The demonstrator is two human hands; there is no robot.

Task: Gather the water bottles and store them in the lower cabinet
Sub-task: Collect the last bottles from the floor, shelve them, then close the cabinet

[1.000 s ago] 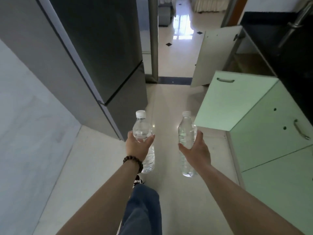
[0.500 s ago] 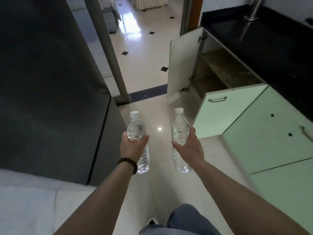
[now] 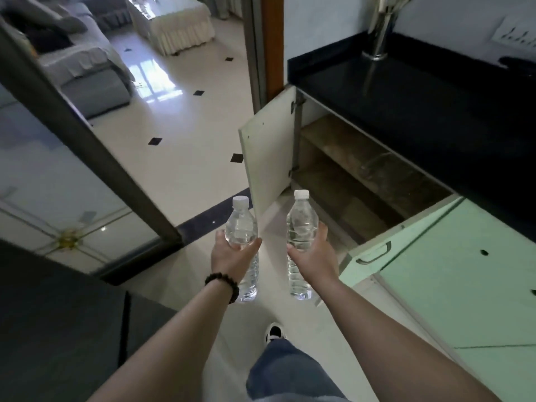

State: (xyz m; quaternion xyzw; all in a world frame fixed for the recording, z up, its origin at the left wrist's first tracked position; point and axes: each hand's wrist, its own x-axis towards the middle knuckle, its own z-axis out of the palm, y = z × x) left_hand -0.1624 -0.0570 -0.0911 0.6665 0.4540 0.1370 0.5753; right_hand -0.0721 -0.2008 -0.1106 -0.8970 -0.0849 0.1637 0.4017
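Left hand (image 3: 232,258) grips one upright water bottle (image 3: 242,227), right hand (image 3: 314,256) grips the other bottle (image 3: 300,224). Both are held above the floor (image 3: 185,175), near the open lower cabinet (image 3: 342,175).

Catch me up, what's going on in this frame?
A person is carrying two water bottles, one per hand: the left hand grips the left bottle, the right hand grips the right bottle, both upright and capped. Ahead on the right, the lower cabinet under the black counter stands open, its door swung out. Neither bottle is stored yet.
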